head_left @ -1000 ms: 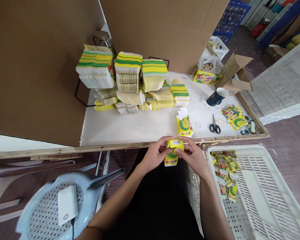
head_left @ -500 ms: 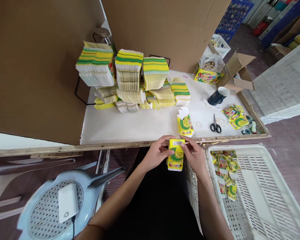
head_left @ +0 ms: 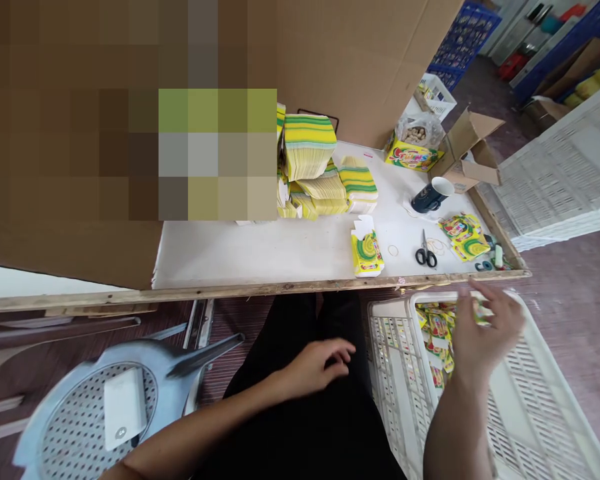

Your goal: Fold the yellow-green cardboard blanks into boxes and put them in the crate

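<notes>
My left hand [head_left: 323, 363] hovers over my dark-clothed lap, fingers loosely curved and apart, with nothing in it. Over the white plastic crate [head_left: 545, 353] on the right is my right hand [head_left: 490, 327], somewhat blurred, its thumb and fingers apart. A bit of yellow and green shows between them, on the far side of the hand. Several small yellow-green printed boxes [head_left: 439, 327] lie in the crate, partly hidden by that hand. On the table near its front edge stands one yellow box [head_left: 367, 255] with its white top flaps open.
Stacks of flat yellow-green cartons [head_left: 310, 147] stand at the back, partly masked by a pixelated patch. Scissors [head_left: 425, 252], a dark mug [head_left: 433, 195], flat printed pieces [head_left: 465, 237] and an open cardboard box [head_left: 467, 157] are to the right. A blue stool [head_left: 45, 407] bears a white device [head_left: 125, 408].
Both hands were together on a yellow box at the table edge. My right hand has moved right over the crate; my left hand has let go and dropped toward my lap.
</notes>
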Demonstrator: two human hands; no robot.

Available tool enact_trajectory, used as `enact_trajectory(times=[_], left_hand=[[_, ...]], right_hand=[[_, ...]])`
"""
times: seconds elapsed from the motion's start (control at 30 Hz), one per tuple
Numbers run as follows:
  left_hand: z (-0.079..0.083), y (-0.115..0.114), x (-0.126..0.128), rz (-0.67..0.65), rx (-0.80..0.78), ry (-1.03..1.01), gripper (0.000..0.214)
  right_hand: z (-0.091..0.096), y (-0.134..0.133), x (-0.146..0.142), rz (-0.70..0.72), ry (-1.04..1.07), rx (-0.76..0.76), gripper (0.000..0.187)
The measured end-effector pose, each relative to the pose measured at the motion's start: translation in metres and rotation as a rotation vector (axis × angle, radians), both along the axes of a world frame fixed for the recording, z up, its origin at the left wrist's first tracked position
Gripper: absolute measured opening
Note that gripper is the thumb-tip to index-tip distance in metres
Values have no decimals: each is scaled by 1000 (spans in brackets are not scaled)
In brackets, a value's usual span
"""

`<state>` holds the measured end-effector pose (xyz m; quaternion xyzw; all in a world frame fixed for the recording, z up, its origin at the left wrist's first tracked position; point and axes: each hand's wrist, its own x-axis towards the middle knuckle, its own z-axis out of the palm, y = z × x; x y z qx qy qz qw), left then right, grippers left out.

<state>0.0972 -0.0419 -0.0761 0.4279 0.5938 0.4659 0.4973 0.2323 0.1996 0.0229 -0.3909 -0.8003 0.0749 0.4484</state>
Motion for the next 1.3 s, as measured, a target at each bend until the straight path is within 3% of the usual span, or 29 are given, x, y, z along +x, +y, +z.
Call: enact_trajectory(times=[0.07, 0.13, 0.23, 0.33, 0.47, 0.57, 0.67, 0.8, 0.93, 1.13, 1.2, 1.23, 1.3], left_hand=[[-5, -8, 13, -232, 12, 68, 30], [-8, -9, 18, -334, 56, 181, 26], [-15, -4, 12, -414, 78, 243, 18], [-27, 4, 1, -431, -38, 267, 14], [-39, 9, -10, -361, -134, 305, 16], [-42, 9, -13, -335, -148, 271, 17], [-41, 7, -12, -390, -96, 142, 18], [-34, 7, -10, -487, -16, 81, 16], [-21, 11, -13, -472, -31, 78, 17], [-8, 13, -25, -546, -78, 29, 15], [-4, 15, -33, -479, -67, -25, 20], [-1, 18, -38, -373, -46, -71, 28], [5, 25, -49, -20, 50, -183, 42]], right_hand=[[-23, 3, -18, 106, -5, -106, 26], [-47, 4, -43, 192, -25, -194, 27], [-74, 6, -80, 210, -138, -297, 35], [-88, 10, -103, 121, -328, -366, 47], [-94, 11, -110, 42, -488, -407, 43], [-98, 9, -107, 27, -433, -390, 31], [-100, 8, -106, 28, -360, -419, 32], [-101, 13, -107, 42, -218, -537, 36], [-100, 20, -107, 65, -93, -607, 36], [-88, 6, -84, 242, 143, -777, 39], [-81, -9, -73, 308, 301, -889, 40], [-78, -19, -69, 343, 388, -963, 40], [-73, -40, -62, 399, 524, -1124, 40]])
